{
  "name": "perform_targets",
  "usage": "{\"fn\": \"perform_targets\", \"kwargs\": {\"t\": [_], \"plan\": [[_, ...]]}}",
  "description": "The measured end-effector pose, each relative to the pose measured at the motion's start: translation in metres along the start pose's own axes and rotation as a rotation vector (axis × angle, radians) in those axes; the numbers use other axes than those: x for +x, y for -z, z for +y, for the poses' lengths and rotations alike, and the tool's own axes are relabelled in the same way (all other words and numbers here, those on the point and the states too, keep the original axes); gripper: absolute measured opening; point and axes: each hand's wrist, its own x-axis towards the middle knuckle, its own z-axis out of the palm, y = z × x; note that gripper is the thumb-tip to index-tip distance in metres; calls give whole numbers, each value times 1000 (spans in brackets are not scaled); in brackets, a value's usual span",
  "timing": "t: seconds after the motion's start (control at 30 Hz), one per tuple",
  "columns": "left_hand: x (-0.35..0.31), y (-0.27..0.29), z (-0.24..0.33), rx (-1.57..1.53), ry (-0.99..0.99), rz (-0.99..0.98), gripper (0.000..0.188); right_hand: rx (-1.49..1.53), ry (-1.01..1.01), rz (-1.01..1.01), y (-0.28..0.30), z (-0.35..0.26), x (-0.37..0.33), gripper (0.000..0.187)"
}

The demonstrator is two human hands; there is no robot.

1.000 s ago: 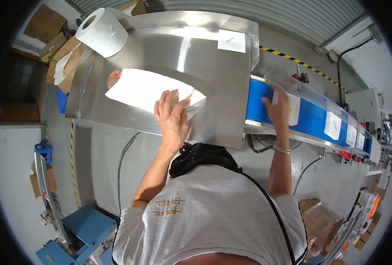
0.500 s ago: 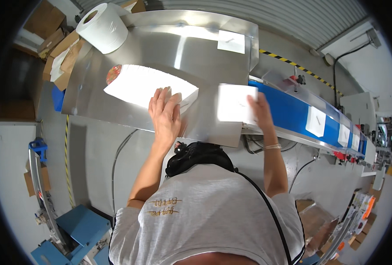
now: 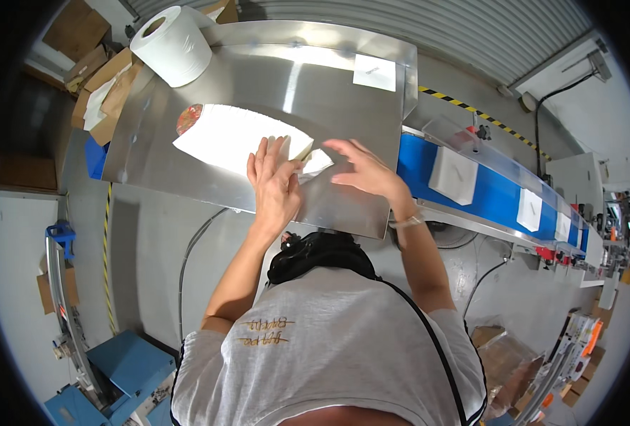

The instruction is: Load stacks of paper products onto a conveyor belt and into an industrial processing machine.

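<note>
Seen from the head camera, a shiny metal tabletop (image 3: 208, 85) fills the upper middle of the view, and everything else sits around it. On its near half lies a stack of white sheets (image 3: 229, 138), bright under the light, with a small reddish round patch at its far left end. The left hand (image 3: 274, 186) rests flat on the right end of that stack, fingers spread and pressing down rather than gripping. Just to its right, the right hand (image 3: 368, 172) hovers over the tabletop with fingers open and loosely curled, closing on nothing; its fingertips reach toward a small white packet (image 3: 318, 162) that lies between the two hands, at the edge of the stack. A thin tan strip shows between the left hand's fingers and the packet; what it is cannot be told. At the tabletop's far left corner stands a big roll of white paper (image 3: 173, 35), and near its far right corner lies a single white square sheet (image 3: 374, 72). Off the right edge of the tabletop runs a blue conveyor belt (image 3: 492, 195), carrying white packets spaced along it.
</note>
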Motion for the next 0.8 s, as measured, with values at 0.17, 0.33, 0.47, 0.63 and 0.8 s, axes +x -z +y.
{"fn": "perform_targets", "kwargs": {"t": [0.17,0.33,0.47,0.63,0.8], "plan": [[8,6,1,-12,20,9,30,-310,341,37,-22,33,24,48],[9,3,-21,12,10,108,30,274,-259,371,4,85,-30,36],[9,4,-23,10,21,137,30,50,-468,789,55,114,-80,37],[12,1,-25,25,-5,138,29,-1184,-473,1057,70,122,-95,48],[10,6,-23,45,-41,70,28,-264,71,304,19,38,-18,55]]}}
